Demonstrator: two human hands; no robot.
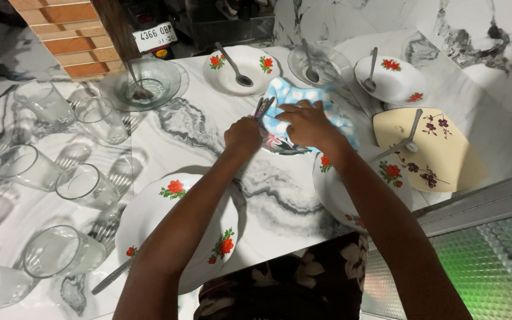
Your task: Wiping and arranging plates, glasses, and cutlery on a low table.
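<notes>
**Two hands at a patterned plate on a marble table**

Left hand (243, 136) pinches a utensil (262, 109), fingers closed. Right hand (307, 123) lies spread, pressing a blue-and-white cloth (291, 95) onto the plate (280, 144) at table centre (mostly covered). White rectangular sign (153, 37) stands beyond the far edge, beside orange bricks (66, 29).

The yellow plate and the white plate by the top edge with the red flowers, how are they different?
The yellow plate has angled corners and dark purple flowers; the white plate is round with red flowers. The yellow plate looks bigger. Both hold one metal spoon and sit on the marble table.
</notes>
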